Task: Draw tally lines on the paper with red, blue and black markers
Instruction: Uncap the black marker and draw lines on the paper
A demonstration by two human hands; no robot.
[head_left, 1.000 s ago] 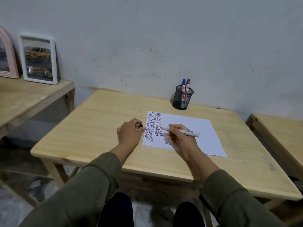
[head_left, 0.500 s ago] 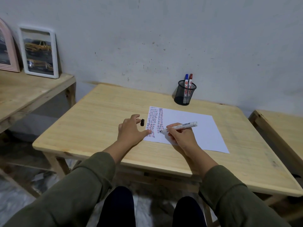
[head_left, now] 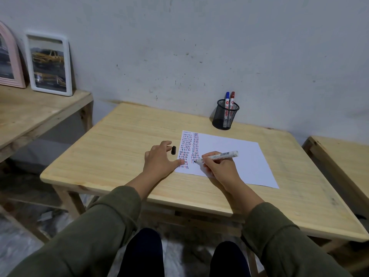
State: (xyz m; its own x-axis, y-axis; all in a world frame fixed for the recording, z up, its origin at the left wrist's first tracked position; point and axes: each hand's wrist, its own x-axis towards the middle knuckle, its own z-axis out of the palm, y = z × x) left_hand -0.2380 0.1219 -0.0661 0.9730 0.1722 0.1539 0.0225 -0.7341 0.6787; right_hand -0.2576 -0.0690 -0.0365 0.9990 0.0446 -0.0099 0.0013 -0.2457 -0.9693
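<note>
A white paper [head_left: 235, 154] lies on the wooden table [head_left: 123, 144], with two columns of red, blue and black tally lines [head_left: 188, 148] at its left side. My right hand [head_left: 219, 166] grips an uncapped black marker [head_left: 217, 156], its tip touching the paper near the bottom of the second column. My left hand [head_left: 159, 161] rests flat with fingers spread, thumb pressing the paper's left edge. The marker's black cap [head_left: 173, 150] lies on the table by my left fingertips. A blue marker [head_left: 226, 97] and a red marker [head_left: 231, 98] stand in a black mesh cup [head_left: 223, 118].
The mesh cup stands at the table's back edge against the grey wall. A second wooden table [head_left: 30, 114] on the left holds two framed pictures [head_left: 49, 63]. Another wooden surface [head_left: 343, 156] adjoins on the right.
My left hand let go of the black cap, which now lies on the table, and spread flat on the paper's edge. My right hand moved the marker tip down the second column.
</note>
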